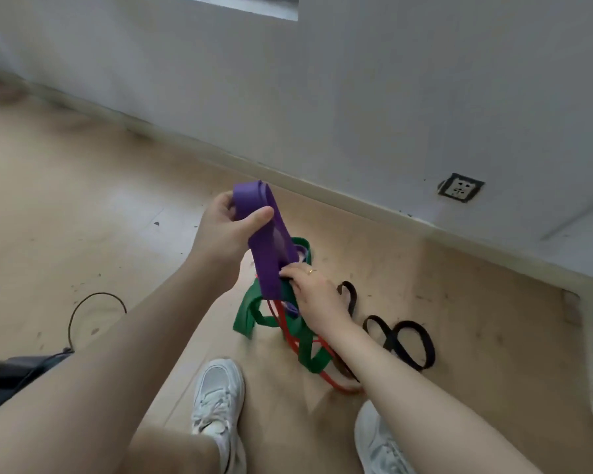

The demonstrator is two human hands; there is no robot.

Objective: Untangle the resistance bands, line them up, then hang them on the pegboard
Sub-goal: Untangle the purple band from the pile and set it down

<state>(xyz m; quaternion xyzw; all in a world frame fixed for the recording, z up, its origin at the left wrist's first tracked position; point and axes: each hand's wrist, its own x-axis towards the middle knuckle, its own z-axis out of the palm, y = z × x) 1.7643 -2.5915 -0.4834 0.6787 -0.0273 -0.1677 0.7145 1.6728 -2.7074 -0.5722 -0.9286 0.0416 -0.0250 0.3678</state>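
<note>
From the head camera I look down at a wooden floor (pixel 83 206) that meets a pale wall (pixel 391 97) along a light skirting board (pixel 322 193). My left hand (pixel 230 224) is raised above the pile, its fingers (pixel 259 215) and thumb curled round the top fold of the wide purple band (pixel 271 248), which hangs from that grip down into the tangle. My right hand (pixel 314 292) sits lower, just beside the purple band's bottom end, with a ring on one finger; its fingertips reach into the knot where purple, green and red meet, but I cannot tell whether they pinch a strand or only touch it. The green band (pixel 247 319) loops under and around the purple one and trails onto the floor toward my shoes. The thin red band (pixel 332 379) threads through the green loops and lies on the floor under my right forearm. The black band (pixel 411 347) lies apart to the right in a loose figure-eight, with another black loop showing just behind my right hand. Two white trainers (pixel 220 395) stand at the bottom of the view. A thin dark cable (pixel 96 302) arcs over the floor on the left, and a wall socket (pixel 461 188) sits low on the wall at right. I can read no brand, label or writing anywhere.
</note>
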